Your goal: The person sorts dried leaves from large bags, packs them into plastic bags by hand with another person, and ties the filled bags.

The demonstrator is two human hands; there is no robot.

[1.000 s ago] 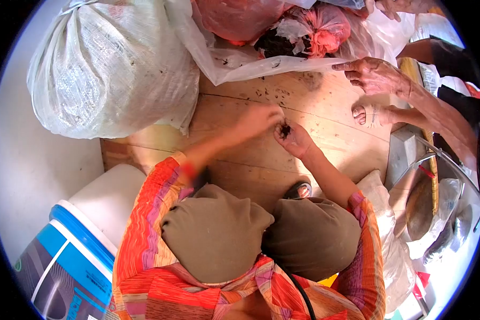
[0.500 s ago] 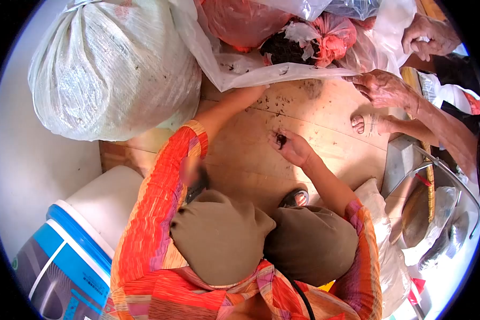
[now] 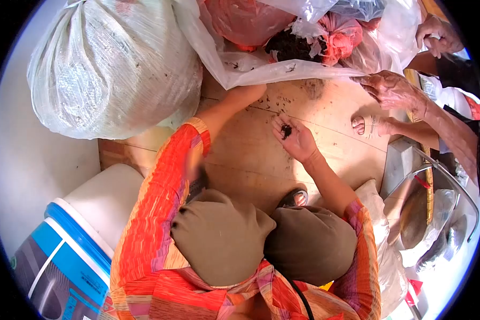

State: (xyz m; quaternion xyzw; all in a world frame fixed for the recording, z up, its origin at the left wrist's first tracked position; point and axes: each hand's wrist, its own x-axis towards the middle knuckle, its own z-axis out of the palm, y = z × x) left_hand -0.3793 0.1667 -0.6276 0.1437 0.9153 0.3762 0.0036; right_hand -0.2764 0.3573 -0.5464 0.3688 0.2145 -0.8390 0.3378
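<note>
My right hand (image 3: 297, 140) is turned palm up above the floor, with a small dark clump (image 3: 286, 130) of loose bits lying in it. Its fingers are fairly stretched and point away from me. My left hand (image 3: 257, 93) reaches under the near edge of a large clear plastic bag (image 3: 298, 72); its fingers are hidden by the plastic. Inside that bag are pink plastic bags (image 3: 250, 21) and a dark, shredded-looking mass (image 3: 293, 47). Dark crumbs (image 3: 280, 101) are scattered on the floor between my hands.
A big tied white sack (image 3: 117, 69) stands at the left, above a white-and-blue bucket (image 3: 80, 224). Across from me, another person's hand (image 3: 392, 90) touches the bag's edge, and their other hand (image 3: 437, 36) is higher up. A metal-handled dustpan (image 3: 402, 160) stands at the right.
My right hand has unfolded and turned palm up, showing the dark clump more fully. The clear bag and the other person's hands have shifted slightly right. My left hand stays at the bag's edge.
</note>
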